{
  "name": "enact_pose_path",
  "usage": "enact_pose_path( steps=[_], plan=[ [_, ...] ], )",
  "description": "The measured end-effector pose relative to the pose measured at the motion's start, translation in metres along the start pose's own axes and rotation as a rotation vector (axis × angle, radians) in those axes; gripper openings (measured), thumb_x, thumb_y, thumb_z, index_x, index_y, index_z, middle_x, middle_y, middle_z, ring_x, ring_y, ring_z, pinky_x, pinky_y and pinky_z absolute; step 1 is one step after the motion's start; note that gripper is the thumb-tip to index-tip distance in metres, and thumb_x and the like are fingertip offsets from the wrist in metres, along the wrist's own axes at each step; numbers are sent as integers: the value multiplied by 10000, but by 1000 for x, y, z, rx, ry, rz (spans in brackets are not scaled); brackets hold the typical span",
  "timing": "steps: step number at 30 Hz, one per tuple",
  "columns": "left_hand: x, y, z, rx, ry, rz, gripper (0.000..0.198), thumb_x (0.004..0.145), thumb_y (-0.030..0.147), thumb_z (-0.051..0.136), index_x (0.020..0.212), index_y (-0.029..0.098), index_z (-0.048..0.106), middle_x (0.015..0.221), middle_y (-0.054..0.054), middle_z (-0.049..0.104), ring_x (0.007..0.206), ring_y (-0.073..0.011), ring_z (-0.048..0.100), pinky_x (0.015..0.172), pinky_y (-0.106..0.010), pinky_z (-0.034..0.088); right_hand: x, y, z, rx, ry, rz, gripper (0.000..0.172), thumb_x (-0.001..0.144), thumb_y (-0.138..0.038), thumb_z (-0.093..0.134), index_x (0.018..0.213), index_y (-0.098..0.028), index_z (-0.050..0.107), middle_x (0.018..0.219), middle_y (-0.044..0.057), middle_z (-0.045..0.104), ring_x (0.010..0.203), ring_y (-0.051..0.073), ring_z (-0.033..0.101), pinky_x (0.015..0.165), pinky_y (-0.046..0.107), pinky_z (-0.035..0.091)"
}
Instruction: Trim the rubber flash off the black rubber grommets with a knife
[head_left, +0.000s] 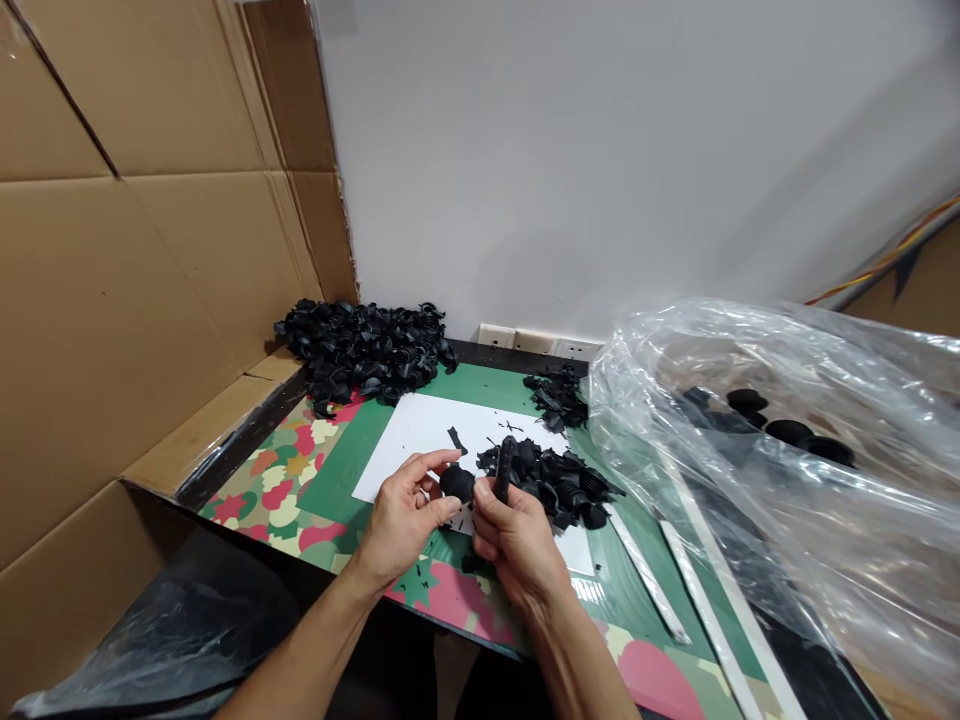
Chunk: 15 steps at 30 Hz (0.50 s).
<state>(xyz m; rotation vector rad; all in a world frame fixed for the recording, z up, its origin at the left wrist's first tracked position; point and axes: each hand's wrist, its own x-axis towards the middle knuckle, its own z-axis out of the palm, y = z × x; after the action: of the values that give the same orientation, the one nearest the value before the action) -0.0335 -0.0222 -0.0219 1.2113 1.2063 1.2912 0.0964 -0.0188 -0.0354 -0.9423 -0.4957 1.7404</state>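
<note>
My left hand [409,515] pinches a small round black rubber part [456,483] between thumb and fingers, just above a white sheet [420,425]. My right hand [517,540] is closed around a dark upright tool [504,468] whose tip points up beside the rubber part. Both hands hover over the near edge of the white sheet. A small pile of black rubber parts [559,480] lies right behind my right hand. One loose black scrap [456,439] rests on the sheet.
A large heap of black rubber parts [364,348] fills the back left corner. A smaller heap [556,395] lies at the back. A clear plastic bag [780,470] holding black parts covers the right. Cardboard walls [135,260] stand left. The green mat [390,410] sits over a camouflage-patterned table cover.
</note>
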Motion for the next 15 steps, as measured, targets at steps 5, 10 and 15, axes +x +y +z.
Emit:
enact_pose_path(
  steps=[5,10,15],
  plan=[
    [2,5,-1,-97,-119,-163,373,681,310,771,1012,156,696,661,11,598,446,-57,486,391,-163,321,-1,-4,-2,2,-74,-17,471,499,-489,864,687,-145,603,449,-135,294,373,4,158,337,164,170],
    [7,6,-4,-364,-145,-367,438,667,495,771,867,139,610,687,-21,637,387,-69,538,296,-139,246,-3,-9,-8,-10,-90,-55,463,526,-472,862,773,-128,673,495,-113,348,381,4,184,348,171,195],
    [9,3,-6,-450,-129,-389,414,711,504,737,770,135,558,715,-53,668,394,-74,545,287,-132,262,-4,-9,-12,-20,-69,-68,448,527,-475,863,744,-132,674,472,-120,309,381,10,188,351,173,208]
  ],
)
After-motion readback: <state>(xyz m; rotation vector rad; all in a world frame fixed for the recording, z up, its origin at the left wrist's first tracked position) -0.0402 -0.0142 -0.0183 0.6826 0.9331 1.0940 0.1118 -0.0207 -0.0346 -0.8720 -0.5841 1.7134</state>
